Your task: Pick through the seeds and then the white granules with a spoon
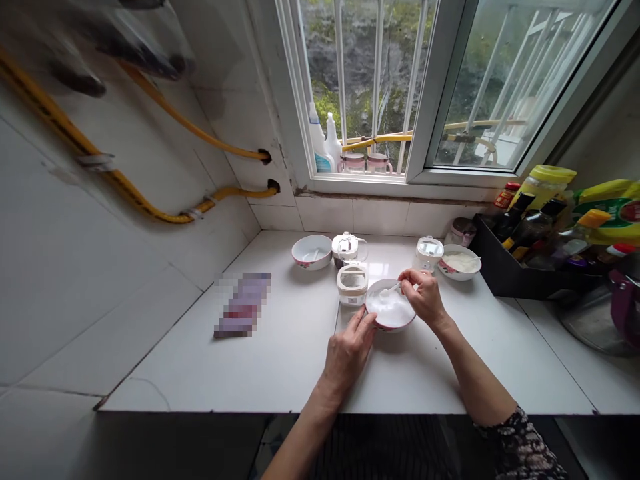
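Observation:
A bowl of white powder (393, 310) stands on the white counter (290, 360). My right hand (423, 297) pinches the handle of a small white spoon (390, 291), whose head rests in the powder. With its fingertips at the bowl's left rim, my left hand (351, 350) steadies the bowl. Just left of the bowl is a clear container with a beige lid (352, 283), and behind it a similar one (345, 248) with its lid raised. Another lidded container (429, 252) stands behind my right hand.
A bowl with a spoon inside (312, 253) sits at the back left, a bowl of pale contents (459, 262) at the back right. A black box (520, 277) holds bottles. A pixelated purple item (243, 305) lies left; a pot (595, 327) stands far right.

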A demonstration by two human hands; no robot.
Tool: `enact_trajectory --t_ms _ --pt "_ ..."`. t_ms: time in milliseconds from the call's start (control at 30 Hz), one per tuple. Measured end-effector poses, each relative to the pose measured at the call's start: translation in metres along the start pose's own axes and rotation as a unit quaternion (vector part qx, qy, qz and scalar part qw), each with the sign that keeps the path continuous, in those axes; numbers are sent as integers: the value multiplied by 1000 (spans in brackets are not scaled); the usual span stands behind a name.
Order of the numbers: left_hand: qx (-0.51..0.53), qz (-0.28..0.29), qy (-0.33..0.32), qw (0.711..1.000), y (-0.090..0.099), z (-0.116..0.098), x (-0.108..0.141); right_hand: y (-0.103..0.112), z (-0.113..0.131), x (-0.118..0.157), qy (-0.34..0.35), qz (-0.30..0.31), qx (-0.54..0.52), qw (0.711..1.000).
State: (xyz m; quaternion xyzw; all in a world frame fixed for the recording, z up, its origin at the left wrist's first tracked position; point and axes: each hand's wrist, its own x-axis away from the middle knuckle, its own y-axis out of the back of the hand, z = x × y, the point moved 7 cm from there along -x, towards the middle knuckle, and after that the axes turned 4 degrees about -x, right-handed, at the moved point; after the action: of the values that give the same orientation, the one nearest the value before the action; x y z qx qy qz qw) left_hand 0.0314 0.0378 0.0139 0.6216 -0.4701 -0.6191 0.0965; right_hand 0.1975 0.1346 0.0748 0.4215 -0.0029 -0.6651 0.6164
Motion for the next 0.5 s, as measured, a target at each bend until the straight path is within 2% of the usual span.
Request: enact_trajectory --t_ms 167,300,500 --pt "4 9 5 1000 -2 2 1 -10 6 2 -16 29 -25 999" --pt "8 10 5 1000 -3 2 1 -9 -1 1 -79 27 -104 991" --pt "10 9 5 1000 -1 1 1 -5 -20 2 -175 -5 -211 962"
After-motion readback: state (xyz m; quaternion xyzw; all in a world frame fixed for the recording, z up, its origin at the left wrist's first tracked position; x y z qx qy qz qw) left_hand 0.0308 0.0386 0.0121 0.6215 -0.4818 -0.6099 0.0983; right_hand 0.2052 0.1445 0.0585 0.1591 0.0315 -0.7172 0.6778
